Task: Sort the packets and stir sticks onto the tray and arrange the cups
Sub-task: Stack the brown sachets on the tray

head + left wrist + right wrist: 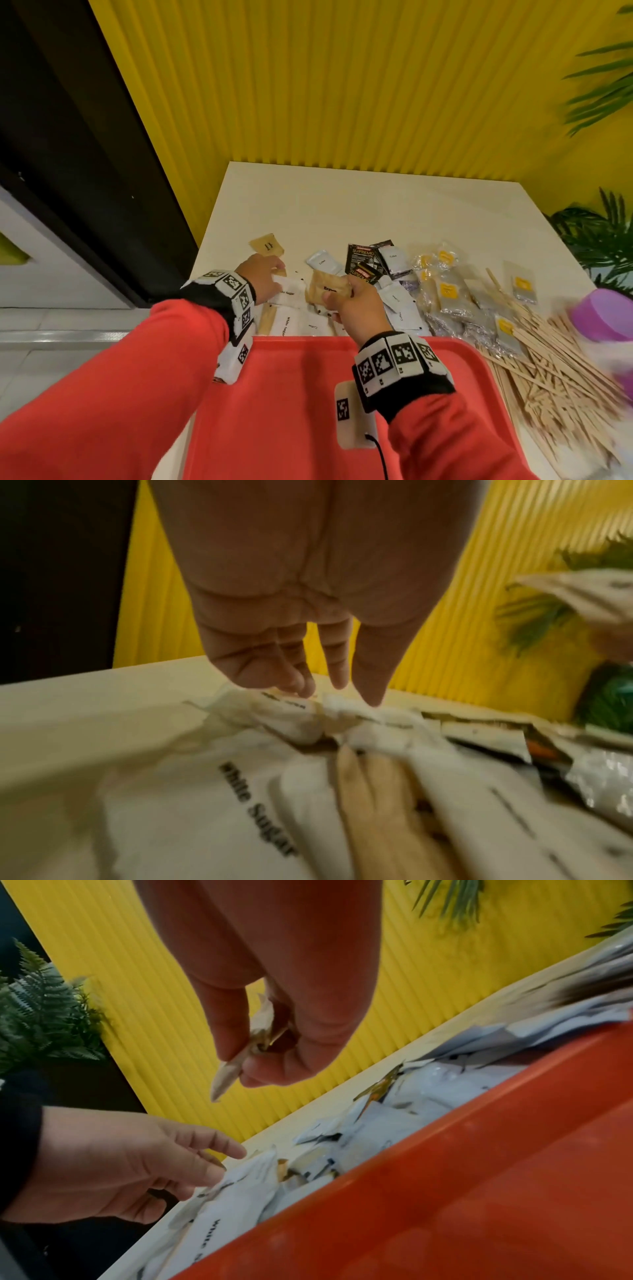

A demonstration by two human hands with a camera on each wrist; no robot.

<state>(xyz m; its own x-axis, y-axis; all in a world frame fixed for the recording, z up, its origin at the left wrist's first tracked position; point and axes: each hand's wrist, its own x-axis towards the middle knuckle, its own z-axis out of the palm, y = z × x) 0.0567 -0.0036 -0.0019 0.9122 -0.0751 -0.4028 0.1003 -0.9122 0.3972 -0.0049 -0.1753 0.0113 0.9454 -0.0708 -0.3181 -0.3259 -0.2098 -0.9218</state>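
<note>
1. Right hand [356, 303]: its grip is clamped on a tan packet marked "Brown" [330, 291], pinched between thumb and fingers. The packet is held off the bench [359, 205], just beyond the far rim of the red tray [291, 394]. In the right wrist view the packet [236, 1066] projects edge-on from between thumb and fingers.
2. Left hand [262, 279]: fingers extended and relaxed, slightly apart, holding nothing. In the left wrist view the fingertips [373, 696] point down at a crumpled white packet at the top of the pile; whether they touch it cannot be told.
3. White sugar packet [222, 818]: lies flat on the bench below the left hand, label facing up, with a tan packet [377, 804] beside it.
4. Second brown packet [267, 245]: lies alone on the bench, just beyond the left hand.
5. Coffee packets: a black "Supremo" packet [359, 260] and white packets lie mixed on the bench, right of the right hand.
6. Tea bags in clear wrappers [445, 291]: grouped on the bench, between the coffee packets and the stir sticks.
7. Stir sticks [548, 370]: loose wooden pile on the bench, right of the tray.
8. Purple cup [606, 318]: at the right edge, blurred, beside the stir sticks.
</note>
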